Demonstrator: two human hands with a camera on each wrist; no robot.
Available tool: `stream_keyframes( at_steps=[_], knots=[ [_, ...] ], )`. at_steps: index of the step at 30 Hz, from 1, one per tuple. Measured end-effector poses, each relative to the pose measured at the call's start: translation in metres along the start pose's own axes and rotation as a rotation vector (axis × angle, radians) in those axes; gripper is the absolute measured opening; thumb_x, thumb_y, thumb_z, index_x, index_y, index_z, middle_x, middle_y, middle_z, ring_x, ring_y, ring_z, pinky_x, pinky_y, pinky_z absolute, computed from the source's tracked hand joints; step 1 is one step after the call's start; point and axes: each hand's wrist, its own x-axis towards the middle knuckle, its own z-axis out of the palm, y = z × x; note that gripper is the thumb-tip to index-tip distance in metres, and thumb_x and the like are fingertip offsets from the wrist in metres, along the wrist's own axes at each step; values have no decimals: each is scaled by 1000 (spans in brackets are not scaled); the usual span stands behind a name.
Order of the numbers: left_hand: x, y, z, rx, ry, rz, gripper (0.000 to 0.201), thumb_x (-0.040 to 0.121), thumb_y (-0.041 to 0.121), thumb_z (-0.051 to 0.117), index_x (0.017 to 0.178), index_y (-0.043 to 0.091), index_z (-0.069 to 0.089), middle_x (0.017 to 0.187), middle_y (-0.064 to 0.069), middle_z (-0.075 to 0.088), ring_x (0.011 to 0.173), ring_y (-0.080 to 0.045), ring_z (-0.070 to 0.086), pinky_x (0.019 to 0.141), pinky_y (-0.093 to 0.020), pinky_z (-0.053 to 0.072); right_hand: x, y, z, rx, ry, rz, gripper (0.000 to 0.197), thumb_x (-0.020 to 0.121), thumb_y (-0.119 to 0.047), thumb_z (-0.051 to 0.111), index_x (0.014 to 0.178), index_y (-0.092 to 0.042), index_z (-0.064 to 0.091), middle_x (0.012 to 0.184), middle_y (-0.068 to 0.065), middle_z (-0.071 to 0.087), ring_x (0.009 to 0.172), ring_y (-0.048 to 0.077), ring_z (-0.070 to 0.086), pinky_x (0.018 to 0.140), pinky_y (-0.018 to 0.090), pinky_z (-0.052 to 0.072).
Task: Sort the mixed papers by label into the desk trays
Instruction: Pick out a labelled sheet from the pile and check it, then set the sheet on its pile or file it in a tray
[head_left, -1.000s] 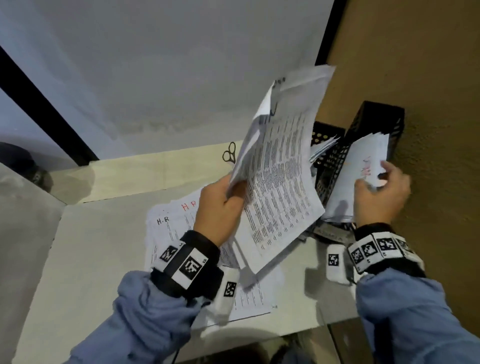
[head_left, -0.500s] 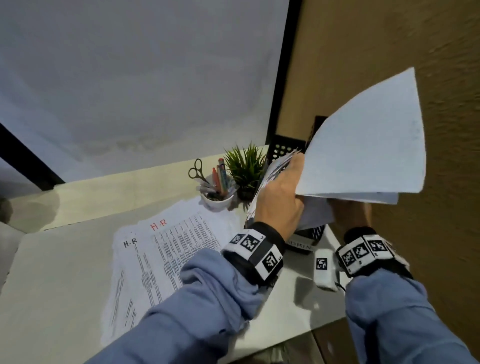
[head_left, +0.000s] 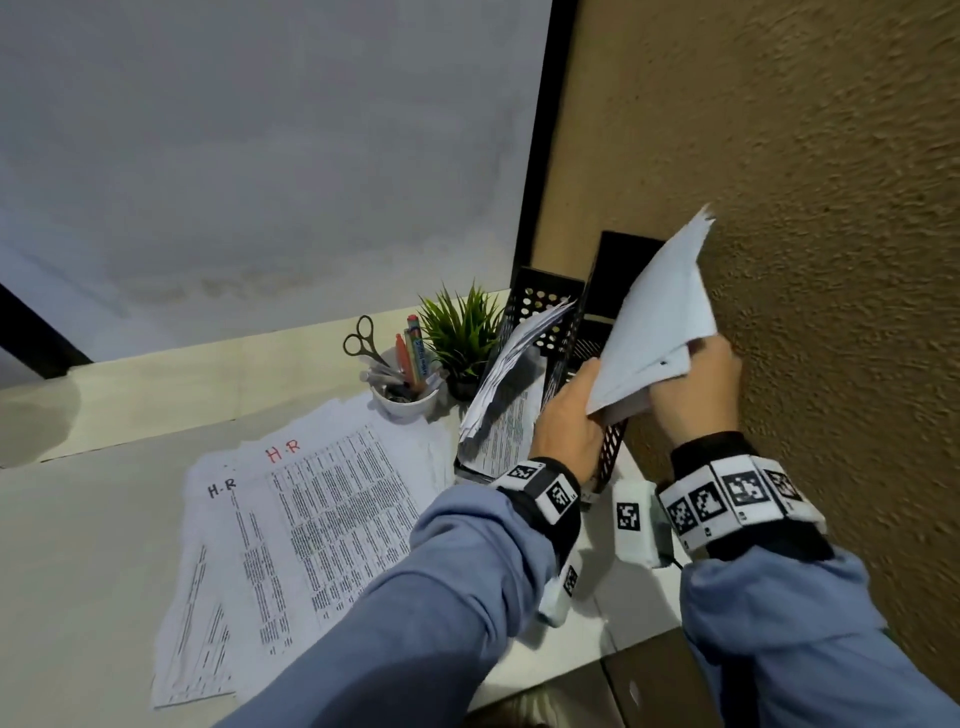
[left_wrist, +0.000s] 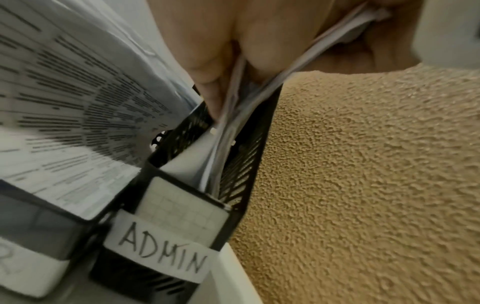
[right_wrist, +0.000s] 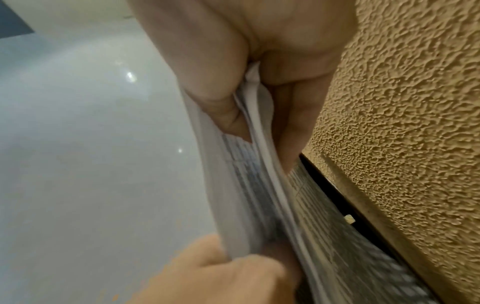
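- Blue sleeves reach in from the desk's (head_left: 93, 519) near edge, each wrist wrapped in a black band with coded white tags.
- Near that edge, towards the left, 2 overlapping printed sheets (head_left: 311, 519) lie flat, each marked "H.R" at its top.
- At the right edge, the left hand (head_left: 569, 421) and the right hand (head_left: 696, 395) both pinch 1 sheaf of white papers (head_left: 660, 322), thumbs and fingers curled round its lower end; its upper corner points up along the brown textured wall (head_left: 805, 208).
- Below the hands, the sheaf's lower end sits inside the black mesh tray labelled "ADMIN" (left_wrist: 244, 164), which stands against that wall.
- Just left of it, a second black tray (head_left: 545, 301) holds printed pages (head_left: 509, 374).
- Farther back stand a white cup (head_left: 405, 402) with scissors and pens, and a small green plant (head_left: 460, 332).
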Motion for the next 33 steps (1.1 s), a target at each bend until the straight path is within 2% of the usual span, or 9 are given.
stream_keyframes(
  at_steps=[5,11,16,19,23,25,28,30,33],
  knots=[
    [6,-17,4,223,-176,-115,38,87,8,48,124,7,51,109,-24,64,99,-39,60,85,-42,50,-17,13,22,-334,-122,29,45,85,-4,47,128,-17,45,107,20,63,95,39,60,76,40,49],
    [1,-28,-2,206,-166,-121,41,85,1,48,125,9,52,110,-21,64,101,-39,60,88,-41,50,-21,22,32,-343,-145,74,60,89,-6,48,145,-15,31,126,22,54,110,39,55,90,43,45],
    [-23,-41,-35,70,5,-104,36,84,-1,47,114,11,62,113,-5,65,98,-23,62,91,-29,50,-29,19,39,-272,19,-117,58,85,-2,46,141,-8,38,125,16,43,115,29,37,96,38,35],
    [-45,-81,-64,21,147,-184,25,84,0,48,99,11,65,99,-6,68,88,-23,64,82,-32,53,-53,9,53,-99,125,-303,54,76,-1,42,128,-6,52,114,14,45,107,23,36,90,24,29],
    [-85,-147,-107,110,311,-496,22,87,2,46,97,9,64,101,-9,68,81,-23,61,69,-22,49,-101,10,94,40,-102,-382,33,81,3,45,107,-8,63,105,4,47,99,17,46,86,26,39],
    [-107,-178,-127,168,385,-671,23,86,2,48,105,5,61,111,-12,61,87,-24,57,71,-21,45,-129,23,119,76,-322,-313,26,84,7,49,99,-8,65,102,2,51,92,16,53,82,28,49],
    [-137,-214,-149,176,505,-916,38,84,9,57,122,1,52,127,-20,45,111,-36,51,96,-38,44,-161,48,154,20,-586,-33,25,87,5,50,105,-6,64,113,4,54,98,14,55,86,19,46],
    [-148,-228,-158,82,642,-1034,45,84,13,60,126,1,48,130,-22,43,115,-40,49,100,-45,42,-170,62,169,-47,-633,178,21,87,2,50,105,-5,61,111,4,50,96,14,50,84,22,42],
    [-156,-239,-166,-107,745,-1075,46,85,13,59,127,0,46,130,-22,48,115,-39,51,98,-46,44,-176,79,185,-189,-607,327,14,83,-6,53,74,-13,45,92,7,43,82,16,42,72,24,37]
  ],
)
